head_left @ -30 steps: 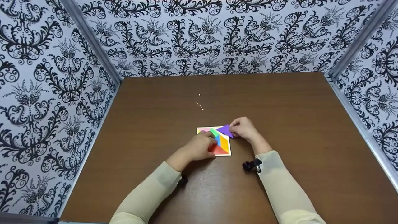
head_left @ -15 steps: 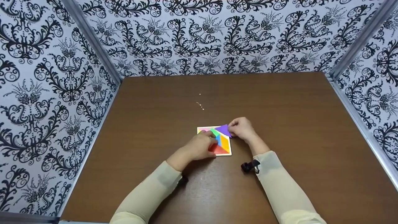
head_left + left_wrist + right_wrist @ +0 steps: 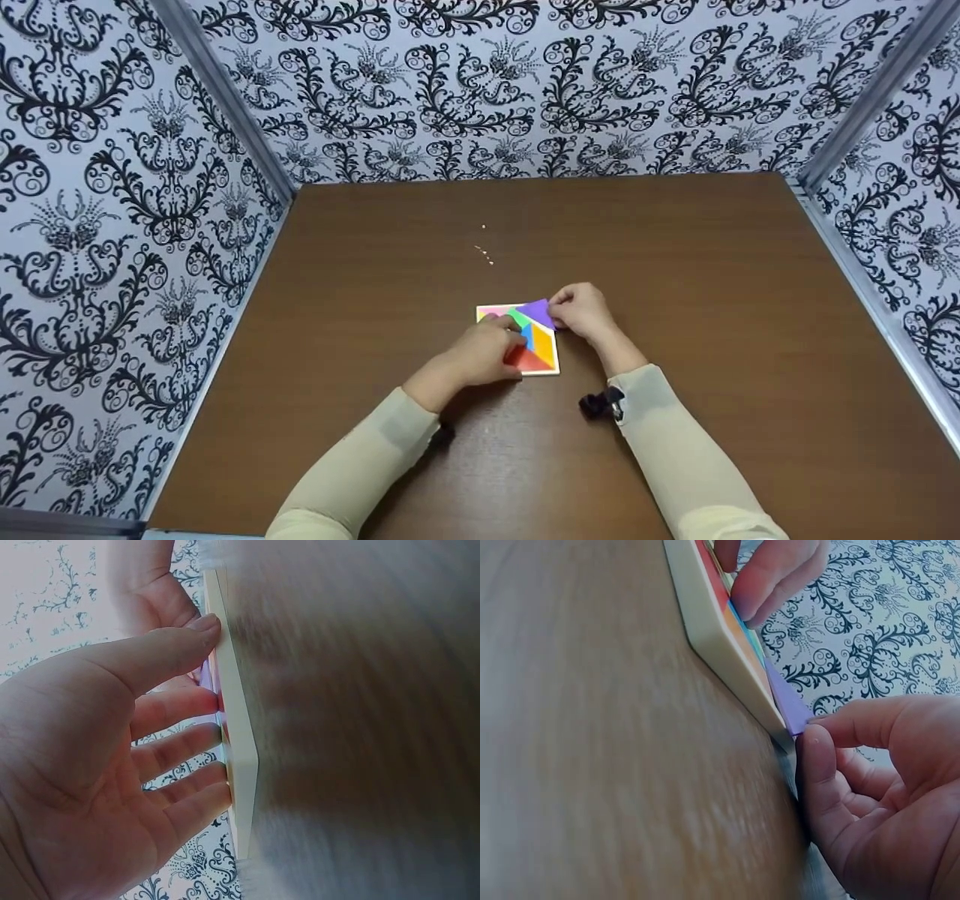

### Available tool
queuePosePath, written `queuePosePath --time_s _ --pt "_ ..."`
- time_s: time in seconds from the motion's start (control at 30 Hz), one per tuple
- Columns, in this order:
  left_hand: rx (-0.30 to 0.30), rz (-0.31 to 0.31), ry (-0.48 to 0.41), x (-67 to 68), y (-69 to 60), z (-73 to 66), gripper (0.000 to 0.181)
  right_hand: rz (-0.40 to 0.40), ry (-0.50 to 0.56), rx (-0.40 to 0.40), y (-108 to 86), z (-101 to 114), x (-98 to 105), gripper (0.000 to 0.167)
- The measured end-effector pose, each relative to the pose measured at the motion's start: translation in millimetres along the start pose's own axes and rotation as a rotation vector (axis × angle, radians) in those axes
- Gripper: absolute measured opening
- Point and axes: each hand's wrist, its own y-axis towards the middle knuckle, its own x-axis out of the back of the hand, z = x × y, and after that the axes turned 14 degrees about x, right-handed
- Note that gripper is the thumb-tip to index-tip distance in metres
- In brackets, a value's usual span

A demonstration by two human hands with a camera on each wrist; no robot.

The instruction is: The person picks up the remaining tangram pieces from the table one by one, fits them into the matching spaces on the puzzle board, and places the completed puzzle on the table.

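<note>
A small square tangram tray [image 3: 557,360] with a pale rim lies on the table. Pink, green, blue, orange and red pieces sit flat inside it. My left hand [image 3: 480,352] rests over its left part, fingertips on the pieces and thumb against the near edge; its fingers are fairly straight in the left wrist view. Between thumb and forefinger, my right hand [image 3: 585,311] pinches a corner of the purple triangle [image 3: 535,313]. That triangle is tilted over the tray's far right corner, its held end raised above the rim in the right wrist view. The left hand hides some pieces.
The brown tabletop [image 3: 375,262] extends around the tray. Several tiny pale specks [image 3: 484,255] mark it farther back. Patterned walls [image 3: 480,90] close off the back and both sides. A black wrist camera [image 3: 598,405] sticks out from the right sleeve.
My right hand has shifted slightly left, bringing the purple triangle farther over the tray's far right corner. My left hand stays in place on the tray.
</note>
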Motion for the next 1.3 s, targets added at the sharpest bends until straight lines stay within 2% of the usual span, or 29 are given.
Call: queuePosePath --time_s 0.33,1.13,1.3 --pt "0.02 0.016 0.01 -0.5 0.1 -0.9 0.049 -0.026 -0.022 0.004 -2.0 1.9 -2.8 0.013" --pt "0.024 0.03 0.0 1.3 -0.3 -2.1 0.049 0.013 -0.015 -0.056 -4.0 7.9 -3.2 0.01" --pt "0.004 0.05 0.011 5.3 1.1 -2.6 0.046 0.014 -0.025 -0.054 -3.1 7.2 -3.1 0.011"
